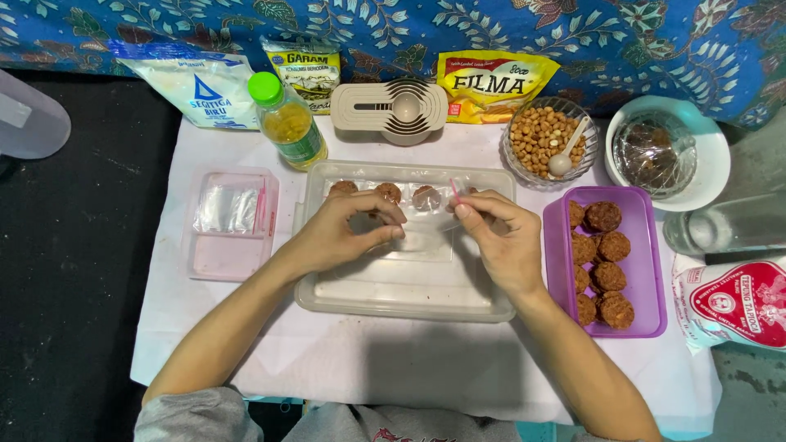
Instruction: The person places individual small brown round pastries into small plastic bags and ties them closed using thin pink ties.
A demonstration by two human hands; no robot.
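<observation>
Plastic wrapper [426,239] pinched between left hand [344,233] and right hand [499,237] — over clear tray [393,299].

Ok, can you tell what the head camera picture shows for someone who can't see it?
Two hands, left hand and right hand, pinch a small clear wrapper over a clear tray. Brown snack balls fill a purple box to the right; a bowl of peanuts sits behind.

Both hands, left hand [344,233] and right hand [499,237], sit over the clear tray [401,299]; its near half lies open. Wrapped balls [385,193] block the tray's far wall. Purple box [647,270] crowds just right, pink box [229,225] left. Bottle [288,123], peanut bowl [544,139] and packets line the far edge. Near surface [393,360] open between forearms.
</observation>
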